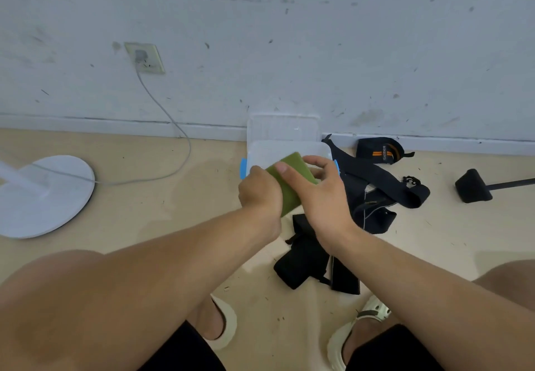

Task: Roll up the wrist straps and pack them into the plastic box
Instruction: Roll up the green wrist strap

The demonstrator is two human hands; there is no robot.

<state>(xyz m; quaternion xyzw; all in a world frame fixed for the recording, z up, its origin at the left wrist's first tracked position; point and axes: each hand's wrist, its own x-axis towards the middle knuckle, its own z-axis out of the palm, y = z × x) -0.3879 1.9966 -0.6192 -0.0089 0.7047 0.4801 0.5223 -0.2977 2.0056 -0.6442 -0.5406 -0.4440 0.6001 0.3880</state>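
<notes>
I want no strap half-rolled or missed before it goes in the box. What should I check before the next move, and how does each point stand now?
1. Both hands on the green strap: ok; left hand and right hand hold it.
2. Green strap fully rolled: cannot tell; the hands cover much of it.
3. Plastic box open: ok; its lid leans against the wall behind it.
4. Box within reach: ok; it sits just beyond the hands.
5. Room in the box: cannot tell; the hands hide its inside.
6. Other straps rolled: not ok; a long black strap and more black straps lie loose on the floor.
</notes>
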